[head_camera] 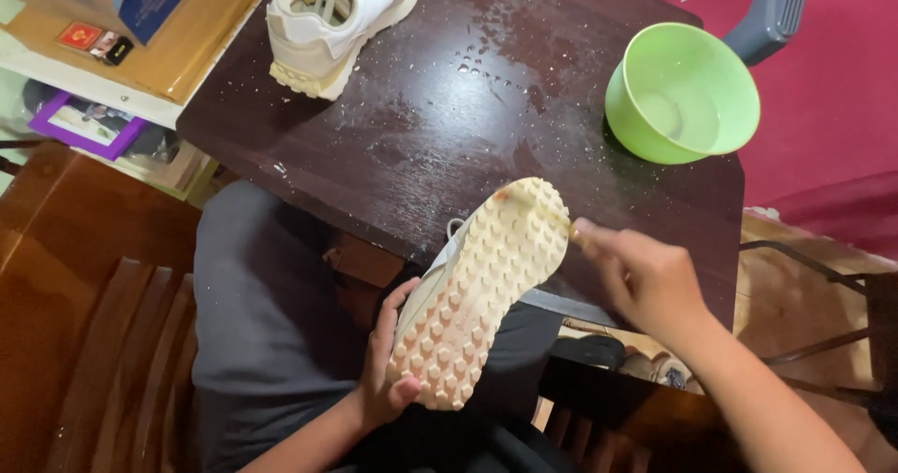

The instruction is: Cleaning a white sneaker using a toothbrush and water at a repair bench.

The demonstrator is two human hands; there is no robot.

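Floorboards of dark wood point(84, 342) fill the left side, open and bare beside the person's grey-clad lap point(253, 323). Above them, a low shelf point(140, 52) butts against the left edge of the dark wooden table point(421, 127), where a second cream sneaker point(337, 19) sits upright near the far-left corner. The tabletop's middle is bare but wet and flecked with droplets.

At the table's near edge, the left hand point(383, 365) wraps around the heel end of an upturned cream sneaker point(477, 291), fingers closed on its side and thumb on the studded sole, which faces the camera. The toe leans over the table's edge. The right hand point(645, 276) is closed around a small tool, blurred and mostly hidden, pressed at the toe rim of the sole.

Further right, a green bowl point(681, 94) holding a little cloudy liquid stands close to the table's far-right corner, with red floor point(832, 80) beyond.
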